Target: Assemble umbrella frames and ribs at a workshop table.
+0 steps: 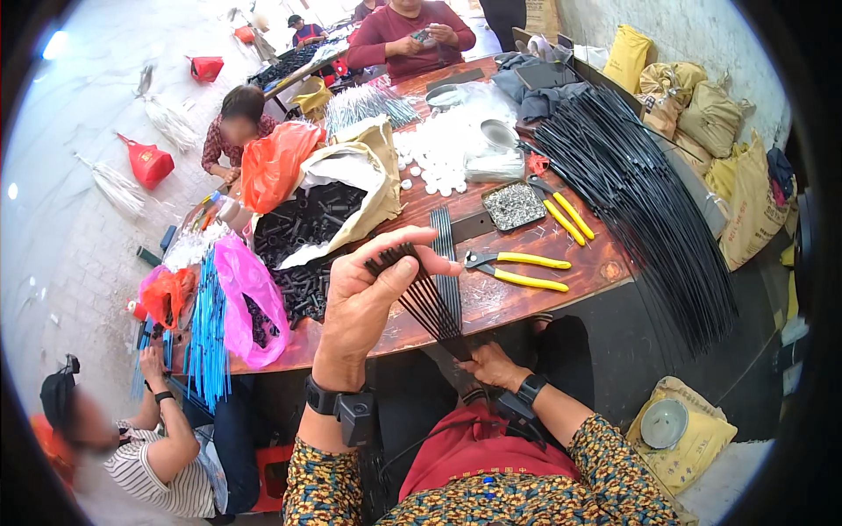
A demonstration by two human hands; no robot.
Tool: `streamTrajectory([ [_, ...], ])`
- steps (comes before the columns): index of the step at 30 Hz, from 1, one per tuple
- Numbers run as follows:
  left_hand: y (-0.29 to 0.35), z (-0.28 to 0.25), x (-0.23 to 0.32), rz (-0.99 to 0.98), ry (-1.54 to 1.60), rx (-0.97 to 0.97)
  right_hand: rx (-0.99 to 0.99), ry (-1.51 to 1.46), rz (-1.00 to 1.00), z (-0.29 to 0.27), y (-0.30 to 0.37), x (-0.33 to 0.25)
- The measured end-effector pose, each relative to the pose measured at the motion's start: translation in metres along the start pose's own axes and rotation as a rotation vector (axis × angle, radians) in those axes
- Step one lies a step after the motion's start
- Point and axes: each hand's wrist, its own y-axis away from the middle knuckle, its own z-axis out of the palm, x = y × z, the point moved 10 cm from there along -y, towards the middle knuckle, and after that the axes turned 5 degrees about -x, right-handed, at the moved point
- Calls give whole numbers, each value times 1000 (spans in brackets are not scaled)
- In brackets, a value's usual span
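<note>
A fanned bunch of thin black rods (428, 305) slants down in front of me. My left hand (364, 289) is closed round its upper end, with thumb and fingers pinching the dark tips. At the lower end, over the table's front edge, my right hand (495, 365) grips the same rods. Behind them on the table lies a flat row of dark rods (445, 230). Just right of my left fingertips rest pliers with yellow handles (531, 260). A second yellow-handled pair (566, 217) lies farther back, beside a tray of small metal parts (515, 207).
A long heap of black rods (631, 175) hangs over the table's right end. To the left are an open sack (373, 167) of black plastic pieces, a pink bag (250, 298) and blue rods (209, 337). White round caps (430, 158) lie behind. Several people sit around.
</note>
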Motion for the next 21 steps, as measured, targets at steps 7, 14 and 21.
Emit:
streamTrajectory([
  [7,-7,2,-3,-13,64,52,-201,149,161,-25,21,-35],
  [14,-11,10,-4,0,20,43,-515,465,-56,-137,45,-146],
  [21,-6,10,-5,46,106,8,285,644,-95,-320,-75,-160],
])
